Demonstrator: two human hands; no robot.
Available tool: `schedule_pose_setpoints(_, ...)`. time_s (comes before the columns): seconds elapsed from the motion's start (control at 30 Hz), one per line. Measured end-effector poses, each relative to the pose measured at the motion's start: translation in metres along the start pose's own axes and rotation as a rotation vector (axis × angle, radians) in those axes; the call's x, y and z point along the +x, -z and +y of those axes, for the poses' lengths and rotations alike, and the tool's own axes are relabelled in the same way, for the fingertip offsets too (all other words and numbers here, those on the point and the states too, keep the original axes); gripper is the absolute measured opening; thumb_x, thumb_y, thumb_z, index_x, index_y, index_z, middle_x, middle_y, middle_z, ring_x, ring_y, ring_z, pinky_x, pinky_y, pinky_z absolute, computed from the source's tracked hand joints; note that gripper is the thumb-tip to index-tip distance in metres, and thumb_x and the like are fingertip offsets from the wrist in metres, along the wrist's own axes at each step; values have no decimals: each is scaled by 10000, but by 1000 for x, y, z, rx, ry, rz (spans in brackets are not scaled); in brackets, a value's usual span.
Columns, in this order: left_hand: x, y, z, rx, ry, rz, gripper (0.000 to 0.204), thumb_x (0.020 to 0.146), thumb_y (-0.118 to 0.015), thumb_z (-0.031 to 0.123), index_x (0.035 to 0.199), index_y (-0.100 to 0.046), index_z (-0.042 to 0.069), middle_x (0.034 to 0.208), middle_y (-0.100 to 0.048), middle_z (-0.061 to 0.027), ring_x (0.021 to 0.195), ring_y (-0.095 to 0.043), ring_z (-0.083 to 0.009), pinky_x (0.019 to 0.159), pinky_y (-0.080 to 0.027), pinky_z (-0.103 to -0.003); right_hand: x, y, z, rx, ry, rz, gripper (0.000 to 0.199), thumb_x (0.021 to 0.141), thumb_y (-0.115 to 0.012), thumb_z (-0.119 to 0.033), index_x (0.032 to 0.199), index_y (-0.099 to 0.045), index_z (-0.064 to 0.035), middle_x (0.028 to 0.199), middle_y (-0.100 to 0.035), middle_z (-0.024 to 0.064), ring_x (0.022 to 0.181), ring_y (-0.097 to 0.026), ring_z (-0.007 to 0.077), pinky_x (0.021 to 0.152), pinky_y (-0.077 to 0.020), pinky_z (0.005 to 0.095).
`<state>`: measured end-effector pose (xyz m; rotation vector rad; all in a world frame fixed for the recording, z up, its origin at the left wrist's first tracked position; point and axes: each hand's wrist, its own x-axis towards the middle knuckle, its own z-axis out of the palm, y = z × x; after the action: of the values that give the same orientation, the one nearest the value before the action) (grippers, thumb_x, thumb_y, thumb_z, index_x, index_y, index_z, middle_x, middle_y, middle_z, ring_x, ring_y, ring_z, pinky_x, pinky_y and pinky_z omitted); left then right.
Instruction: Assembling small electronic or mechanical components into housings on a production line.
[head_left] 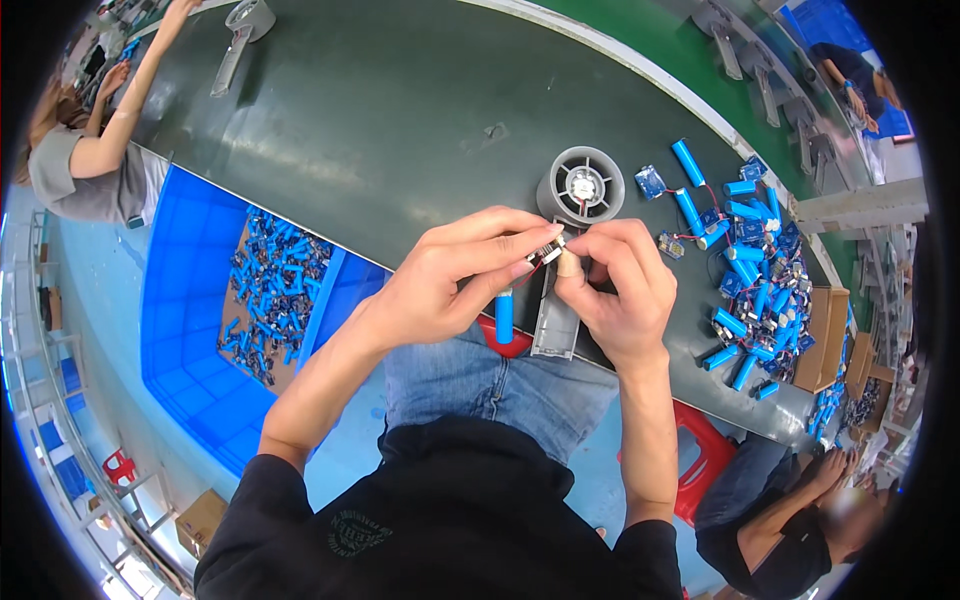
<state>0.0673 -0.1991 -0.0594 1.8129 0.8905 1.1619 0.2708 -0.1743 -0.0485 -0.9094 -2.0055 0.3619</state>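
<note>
Between its thumb and fingertips my left hand (440,268) pinches a small circuit board (546,252) with a white part on it. A blue cylindrical battery (504,318) hangs below those fingers, near a red wire. My right hand (630,285) is closed in a pinch against the board's right end; what lies in its fingertips is too small to make out, perhaps a plug. Just beyond both hands stands a grey round fan housing (548,190) with a spoked hub. Its open grey handle shell (556,328) reaches toward me under my hands, partly hidden by them.
Several blue batteries with boards (755,270) lie heaped at right, beside a cardboard box (825,338). A blue bin (185,290) at left holds many more. Another grey fan (250,18) lies far left on the dark green bench (400,110). Co-workers sit at left and lower right.
</note>
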Motion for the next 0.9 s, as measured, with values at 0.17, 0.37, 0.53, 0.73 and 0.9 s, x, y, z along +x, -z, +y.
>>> schedule_pose_setpoints(0.17, 2, 2, 0, 28, -42, -16, 417, 893, -551, -110, 1292, -625, -11, 1179, -634, -179, 899, -641, -206, 753, -530, -292, 1, 0, 2, -62, 79, 8, 211, 717, -777, 53, 874, -649, -8, 854, -636, 66, 587, -608, 108, 483, -492, 231)
schedule_pose_setpoints(0.37, 1, 4, -3, 13, -36, -43, 434, 880, -555, -122, 1295, -622, -13, 1181, -632, -177, 914, -642, -216, 758, -530, -297, 2, 2, 3, -59, 82, -12, 203, 722, -779, 53, 873, -657, -8, 849, -640, 60, 594, -614, 112, 487, -498, 232)
schedule_pose_setpoints(0.53, 1, 4, 3, -7, -12, -35, 390, 922, -539, -84, 1297, -618, -12, 1182, -629, -170, 955, -635, -209, 780, -526, -299, 0, 2, -5, -89, 24, -2, 192, 737, -791, 26, 880, -670, -16, 852, -636, 59, 565, -580, 99, 478, -454, 226)
schedule_pose_setpoints(0.73, 2, -8, 2, -286, 261, 118, 302, 1013, -482, 53, 1275, -607, -32, 1038, -663, -134, 872, -651, -161, 765, -526, -291, -18, 10, -40, -69, -657, -66, 111, 851, -756, -74, 891, -673, -11, 727, -587, 1, 553, -470, 27, 474, -331, 209)
schedule_pose_setpoints(0.9, 47, 8, 1, -644, 442, 243, 317, 1057, -459, 230, 1174, -637, -4, 760, -648, -60, 597, -618, -109, 574, -495, -251, 19, 17, -26, 205, -927, -129, 175, 949, -663, -140, 839, -649, -4, 667, -550, -78, 599, -423, -10, 508, -311, 209)
